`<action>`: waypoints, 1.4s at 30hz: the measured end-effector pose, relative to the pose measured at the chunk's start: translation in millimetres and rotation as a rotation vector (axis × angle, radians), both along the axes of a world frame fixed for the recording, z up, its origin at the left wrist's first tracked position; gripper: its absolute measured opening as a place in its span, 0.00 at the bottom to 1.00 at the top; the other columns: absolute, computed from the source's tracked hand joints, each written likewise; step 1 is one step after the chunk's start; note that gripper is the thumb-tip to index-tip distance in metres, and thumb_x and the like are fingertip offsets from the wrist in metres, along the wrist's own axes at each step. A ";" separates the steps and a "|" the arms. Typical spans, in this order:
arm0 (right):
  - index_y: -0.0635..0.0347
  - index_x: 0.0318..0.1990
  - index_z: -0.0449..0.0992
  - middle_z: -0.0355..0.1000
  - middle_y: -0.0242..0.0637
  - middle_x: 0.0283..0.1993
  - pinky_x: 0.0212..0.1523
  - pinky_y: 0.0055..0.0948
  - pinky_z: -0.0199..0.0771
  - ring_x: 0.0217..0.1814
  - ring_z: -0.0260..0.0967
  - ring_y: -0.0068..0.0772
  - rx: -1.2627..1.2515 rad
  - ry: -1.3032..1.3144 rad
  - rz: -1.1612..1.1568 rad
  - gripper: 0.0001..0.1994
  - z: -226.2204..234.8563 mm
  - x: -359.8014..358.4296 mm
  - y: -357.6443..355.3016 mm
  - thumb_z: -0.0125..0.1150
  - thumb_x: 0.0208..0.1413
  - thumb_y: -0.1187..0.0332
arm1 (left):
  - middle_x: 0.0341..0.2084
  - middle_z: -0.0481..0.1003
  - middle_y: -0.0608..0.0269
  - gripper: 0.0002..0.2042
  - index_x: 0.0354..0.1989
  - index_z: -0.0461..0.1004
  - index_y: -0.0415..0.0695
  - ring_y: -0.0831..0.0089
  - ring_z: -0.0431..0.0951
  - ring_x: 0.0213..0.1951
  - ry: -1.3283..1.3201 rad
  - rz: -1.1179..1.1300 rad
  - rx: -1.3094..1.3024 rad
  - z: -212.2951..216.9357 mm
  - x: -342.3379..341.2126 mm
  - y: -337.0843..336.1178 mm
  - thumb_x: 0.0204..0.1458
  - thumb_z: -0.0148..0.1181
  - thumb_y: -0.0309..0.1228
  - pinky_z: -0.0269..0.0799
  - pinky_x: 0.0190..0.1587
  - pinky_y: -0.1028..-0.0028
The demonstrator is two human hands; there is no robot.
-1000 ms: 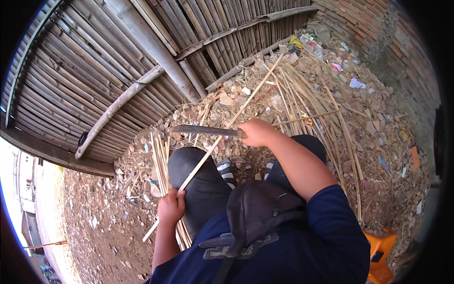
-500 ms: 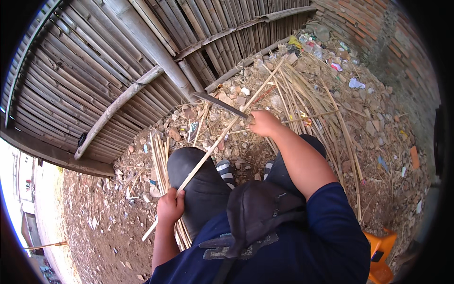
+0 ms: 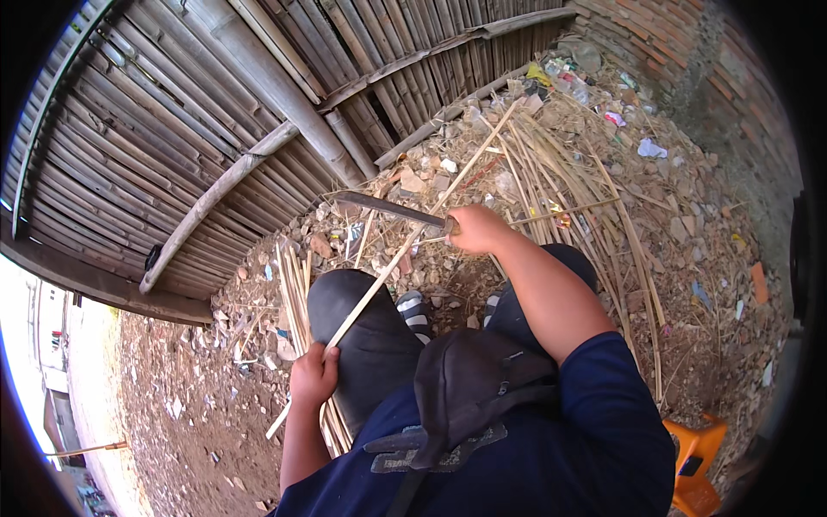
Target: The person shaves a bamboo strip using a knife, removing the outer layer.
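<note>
My left hand is closed round the lower part of a long pale bamboo strip, beside my left knee. The strip slants up and away to the right, past the front of my knees. In my right hand is the handle of a machete, its dark blade pointing left. The blade crosses the strip; whether the two touch, I cannot tell. Under and beside my left arm lies a bundle of bamboo strips. Another spread of strips lies on the ground beyond my right knee.
A bamboo wall with a thick post rises ahead and to the left. At the right stands a brick wall. Rubble and litter cover the ground. Behind my right side is an orange plastic stool.
The machete has moved slightly down and toward me, its tip swinging left and lower. My left hand still grips the strip, almost unmoved.
</note>
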State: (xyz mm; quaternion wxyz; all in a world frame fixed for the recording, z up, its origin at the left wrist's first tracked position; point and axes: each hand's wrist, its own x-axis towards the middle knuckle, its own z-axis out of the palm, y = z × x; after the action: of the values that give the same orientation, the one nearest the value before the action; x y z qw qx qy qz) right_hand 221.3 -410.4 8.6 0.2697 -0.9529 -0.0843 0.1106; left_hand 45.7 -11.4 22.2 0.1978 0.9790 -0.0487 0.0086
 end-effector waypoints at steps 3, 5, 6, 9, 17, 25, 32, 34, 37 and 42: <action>0.54 0.49 0.79 0.79 0.46 0.45 0.51 0.47 0.77 0.50 0.77 0.50 -0.019 0.005 -0.085 0.17 -4.2 4.1 -4.9 0.67 0.54 0.59 | 0.20 0.75 0.40 0.19 0.29 0.68 0.41 0.35 0.77 0.28 0.013 0.012 0.010 1.7 -0.6 -0.7 0.63 0.55 0.45 0.69 0.30 0.45; 0.55 0.49 0.79 0.79 0.46 0.46 0.52 0.47 0.77 0.51 0.77 0.50 -0.027 0.028 -0.117 0.17 -6.1 4.6 -6.6 0.67 0.55 0.58 | 0.20 0.75 0.40 0.19 0.29 0.68 0.41 0.35 0.77 0.28 0.021 0.018 0.008 2.1 -0.5 -1.1 0.63 0.55 0.45 0.69 0.30 0.45; 0.56 0.50 0.78 0.79 0.47 0.47 0.52 0.46 0.77 0.51 0.77 0.51 -0.039 -0.008 -0.111 0.18 -10.3 5.2 -7.0 0.67 0.55 0.58 | 0.20 0.75 0.40 0.19 0.29 0.68 0.41 0.35 0.77 0.28 0.022 0.021 0.017 2.1 -0.4 -1.4 0.63 0.55 0.45 0.69 0.30 0.45; 0.58 0.51 0.77 0.78 0.48 0.47 0.53 0.46 0.76 0.51 0.76 0.52 -0.038 -0.040 -0.102 0.19 -5.6 4.0 -5.9 0.67 0.56 0.57 | 0.20 0.75 0.40 0.19 0.29 0.68 0.41 0.36 0.76 0.28 0.014 0.018 0.018 0.3 -0.9 0.4 0.63 0.55 0.45 0.69 0.30 0.46; 0.61 0.43 0.76 0.78 0.52 0.43 0.49 0.48 0.76 0.49 0.76 0.55 0.070 -0.087 -0.101 0.17 -3.6 1.0 -7.4 0.67 0.55 0.57 | 0.18 0.74 0.42 0.20 0.28 0.66 0.41 0.36 0.76 0.26 -0.009 -0.006 -0.010 -2.5 -0.3 1.8 0.64 0.55 0.45 0.68 0.29 0.46; 0.60 0.45 0.77 0.78 0.51 0.43 0.49 0.48 0.76 0.49 0.76 0.54 0.051 -0.062 -0.099 0.17 -2.9 1.2 -7.7 0.67 0.55 0.57 | 0.19 0.74 0.42 0.20 0.27 0.66 0.41 0.37 0.76 0.26 0.003 0.005 -0.003 -0.8 -0.2 0.3 0.64 0.54 0.46 0.68 0.29 0.46; 0.60 0.52 0.77 0.78 0.50 0.48 0.53 0.46 0.76 0.52 0.76 0.52 0.026 -0.041 -0.104 0.21 2.7 -0.1 -6.1 0.67 0.56 0.57 | 0.19 0.74 0.41 0.20 0.27 0.66 0.41 0.36 0.76 0.27 0.002 0.005 0.004 -1.1 -0.3 0.1 0.64 0.54 0.45 0.69 0.29 0.46; 0.60 0.54 0.76 0.78 0.51 0.49 0.54 0.45 0.76 0.53 0.76 0.52 0.010 -0.054 -0.096 0.22 4.1 -1.2 -5.6 0.67 0.57 0.57 | 0.19 0.74 0.42 0.20 0.27 0.66 0.41 0.36 0.76 0.27 0.003 0.007 0.001 -0.7 -0.5 -0.5 0.64 0.54 0.45 0.69 0.29 0.47; 0.60 0.54 0.76 0.78 0.52 0.49 0.54 0.46 0.76 0.54 0.76 0.53 0.007 -0.018 -0.095 0.22 6.6 -0.9 -5.7 0.67 0.57 0.57 | 0.19 0.74 0.42 0.20 0.27 0.66 0.41 0.37 0.77 0.26 -0.005 0.008 0.014 0.5 -0.5 -2.3 0.64 0.55 0.45 0.69 0.29 0.47; 0.62 0.56 0.75 0.77 0.55 0.50 0.55 0.45 0.75 0.55 0.75 0.54 0.024 -0.015 -0.087 0.25 5.7 0.3 -6.1 0.67 0.56 0.56 | 0.19 0.74 0.42 0.20 0.27 0.66 0.42 0.37 0.76 0.26 -0.015 0.006 0.017 -4.1 -1.3 0.7 0.64 0.55 0.45 0.69 0.28 0.47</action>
State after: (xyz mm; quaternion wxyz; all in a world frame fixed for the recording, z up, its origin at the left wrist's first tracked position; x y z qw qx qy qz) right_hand 221.6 -416.6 14.2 0.2848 -0.9532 -0.0459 0.0904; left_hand 44.4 -10.7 18.1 0.1892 0.9807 -0.0473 0.0163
